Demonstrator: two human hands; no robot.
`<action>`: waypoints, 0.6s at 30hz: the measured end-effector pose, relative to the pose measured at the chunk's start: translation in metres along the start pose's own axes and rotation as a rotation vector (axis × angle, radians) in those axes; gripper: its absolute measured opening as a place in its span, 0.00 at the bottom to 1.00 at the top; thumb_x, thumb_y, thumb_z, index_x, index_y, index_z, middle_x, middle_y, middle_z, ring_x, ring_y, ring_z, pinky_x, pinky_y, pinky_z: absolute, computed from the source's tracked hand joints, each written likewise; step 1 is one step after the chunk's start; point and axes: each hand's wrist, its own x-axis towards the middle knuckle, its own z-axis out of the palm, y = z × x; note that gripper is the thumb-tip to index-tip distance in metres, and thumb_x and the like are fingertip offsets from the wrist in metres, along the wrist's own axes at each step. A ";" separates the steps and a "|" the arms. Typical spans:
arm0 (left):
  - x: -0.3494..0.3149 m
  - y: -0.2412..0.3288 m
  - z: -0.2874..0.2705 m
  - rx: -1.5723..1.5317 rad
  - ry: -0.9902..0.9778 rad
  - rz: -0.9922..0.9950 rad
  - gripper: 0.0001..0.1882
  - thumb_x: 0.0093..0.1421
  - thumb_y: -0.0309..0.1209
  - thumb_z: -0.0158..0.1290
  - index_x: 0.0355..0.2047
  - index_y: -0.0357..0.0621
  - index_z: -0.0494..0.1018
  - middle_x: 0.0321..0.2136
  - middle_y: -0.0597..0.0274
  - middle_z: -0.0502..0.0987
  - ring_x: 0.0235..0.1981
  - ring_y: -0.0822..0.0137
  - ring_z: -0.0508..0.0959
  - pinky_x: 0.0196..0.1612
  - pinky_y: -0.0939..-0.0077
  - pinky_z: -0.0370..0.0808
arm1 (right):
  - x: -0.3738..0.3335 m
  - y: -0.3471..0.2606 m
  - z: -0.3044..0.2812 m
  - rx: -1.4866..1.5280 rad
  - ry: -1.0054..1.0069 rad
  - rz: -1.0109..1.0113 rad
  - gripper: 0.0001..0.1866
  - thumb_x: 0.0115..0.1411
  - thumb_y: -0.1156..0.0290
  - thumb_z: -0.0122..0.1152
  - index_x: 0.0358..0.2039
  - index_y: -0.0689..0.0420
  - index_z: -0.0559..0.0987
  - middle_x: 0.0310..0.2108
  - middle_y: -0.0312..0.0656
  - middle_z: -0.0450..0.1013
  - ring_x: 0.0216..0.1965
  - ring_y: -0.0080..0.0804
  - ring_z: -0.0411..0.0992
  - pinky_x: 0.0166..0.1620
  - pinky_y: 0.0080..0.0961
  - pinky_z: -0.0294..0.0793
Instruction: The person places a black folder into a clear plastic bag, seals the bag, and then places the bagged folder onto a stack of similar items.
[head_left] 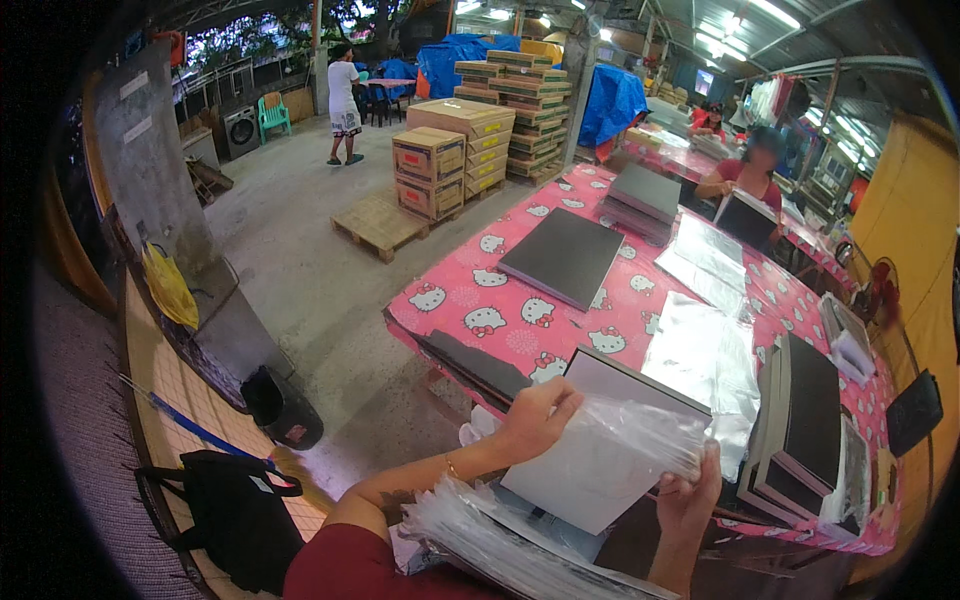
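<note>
My left hand point(537, 420) is closed, its thumb and fingers pinching one side of a clear plastic sleeve point(640, 432). On the opposite side of the sleeve, my right hand point(690, 495) grips it between thumb and fingers. The plastic is stretched between both hands, across a white sheet point(575, 488) that tilts at the table's near edge. Whether that sheet lies inside the sleeve or behind it, I cannot tell. Behind it leans a dark-edged, pale-faced book or album point(640, 385). A thick bundle of clear plastic sleeves point(480, 535) sits below my hands, close to my body.
The pink patterned table point(460, 300) bears a dark flat book point(562, 255), stacked books point(645, 195), loose plastic sleeves point(700, 350) and thick dark books point(805, 415) at right. Across it, a co-worker point(760, 175) handles a black book. Cartons on pallets point(430, 170) and a black bag point(235, 515) stand left.
</note>
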 end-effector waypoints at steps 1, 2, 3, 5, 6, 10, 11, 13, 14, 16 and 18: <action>0.003 0.002 -0.004 -0.047 -0.060 -0.080 0.06 0.61 0.26 0.51 0.29 0.36 0.69 0.24 0.62 0.73 0.27 0.75 0.72 0.30 0.78 0.69 | 0.006 0.000 -0.005 0.012 -0.078 -0.067 0.18 0.59 0.66 0.58 0.46 0.56 0.66 0.40 0.43 0.72 0.38 0.34 0.73 0.46 0.39 0.76; 0.009 0.005 -0.009 -0.093 -0.119 -0.160 0.06 0.61 0.26 0.50 0.28 0.37 0.69 0.24 0.63 0.73 0.27 0.76 0.71 0.29 0.78 0.68 | 0.007 0.001 -0.007 -0.100 0.011 -0.133 0.16 0.59 0.68 0.56 0.46 0.56 0.67 0.39 0.41 0.72 0.36 0.33 0.73 0.42 0.35 0.77; 0.014 0.009 -0.012 -0.139 -0.175 -0.238 0.06 0.61 0.26 0.50 0.28 0.37 0.69 0.23 0.65 0.73 0.27 0.78 0.70 0.29 0.79 0.68 | 0.011 0.003 0.005 -0.211 0.096 -0.199 0.14 0.60 0.70 0.55 0.45 0.57 0.68 0.37 0.40 0.72 0.34 0.32 0.74 0.38 0.31 0.78; 0.017 0.014 -0.008 -0.320 -0.147 -0.202 0.05 0.62 0.27 0.48 0.30 0.37 0.69 0.24 0.66 0.73 0.27 0.80 0.69 0.30 0.80 0.68 | 0.014 0.012 0.021 -0.286 0.196 -0.213 0.12 0.59 0.72 0.52 0.44 0.57 0.68 0.34 0.39 0.72 0.32 0.32 0.74 0.34 0.31 0.79; 0.016 0.015 -0.005 -0.412 -0.136 -0.185 0.05 0.62 0.27 0.47 0.31 0.37 0.69 0.25 0.66 0.73 0.27 0.81 0.69 0.30 0.80 0.68 | 0.013 0.017 0.026 -0.254 0.217 -0.165 0.12 0.59 0.72 0.52 0.44 0.56 0.68 0.32 0.38 0.71 0.32 0.35 0.74 0.34 0.34 0.79; 0.009 0.011 -0.001 -0.113 -0.204 0.035 0.09 0.57 0.24 0.49 0.40 0.37 0.68 0.31 0.60 0.75 0.29 0.73 0.72 0.34 0.77 0.69 | 0.006 -0.001 -0.009 0.356 -0.046 0.012 0.13 0.59 0.68 0.48 0.45 0.55 0.67 0.28 0.39 0.70 0.33 0.35 0.73 0.34 0.34 0.78; 0.011 -0.008 -0.005 0.006 -0.260 0.004 0.13 0.55 0.23 0.50 0.42 0.38 0.67 0.33 0.58 0.74 0.31 0.70 0.73 0.35 0.74 0.70 | 0.008 -0.008 -0.014 0.559 -0.261 -0.053 0.17 0.59 0.65 0.45 0.48 0.54 0.67 0.30 0.39 0.68 0.30 0.32 0.69 0.31 0.27 0.75; 0.014 -0.010 -0.009 0.188 -0.290 0.023 0.19 0.53 0.22 0.50 0.47 0.39 0.66 0.37 0.55 0.74 0.34 0.61 0.75 0.40 0.68 0.71 | 0.002 -0.011 0.019 0.159 0.091 -0.175 0.18 0.55 0.69 0.50 0.48 0.53 0.66 0.31 0.37 0.67 0.30 0.29 0.67 0.28 0.24 0.72; 0.019 0.001 -0.013 0.244 -0.261 0.077 0.21 0.53 0.23 0.49 0.49 0.40 0.65 0.39 0.52 0.74 0.36 0.55 0.76 0.43 0.66 0.70 | 0.001 -0.009 0.019 0.027 0.063 -0.183 0.19 0.52 0.74 0.55 0.46 0.52 0.68 0.33 0.36 0.65 0.32 0.28 0.67 0.28 0.26 0.71; 0.030 0.043 -0.019 0.238 -0.186 0.411 0.25 0.52 0.23 0.49 0.53 0.42 0.63 0.42 0.49 0.73 0.38 0.48 0.76 0.49 0.62 0.69 | -0.003 -0.009 0.026 -0.452 -0.196 -0.223 0.19 0.47 0.79 0.61 0.41 0.51 0.72 0.35 0.37 0.64 0.34 0.27 0.66 0.28 0.29 0.70; 0.033 0.068 -0.001 0.107 -0.370 0.617 0.27 0.51 0.23 0.50 0.54 0.43 0.62 0.42 0.49 0.73 0.38 0.48 0.76 0.49 0.61 0.69 | -0.007 -0.011 0.046 -1.136 -0.644 -0.231 0.16 0.45 0.82 0.63 0.35 0.51 0.75 0.35 0.38 0.65 0.36 0.28 0.66 0.30 0.32 0.70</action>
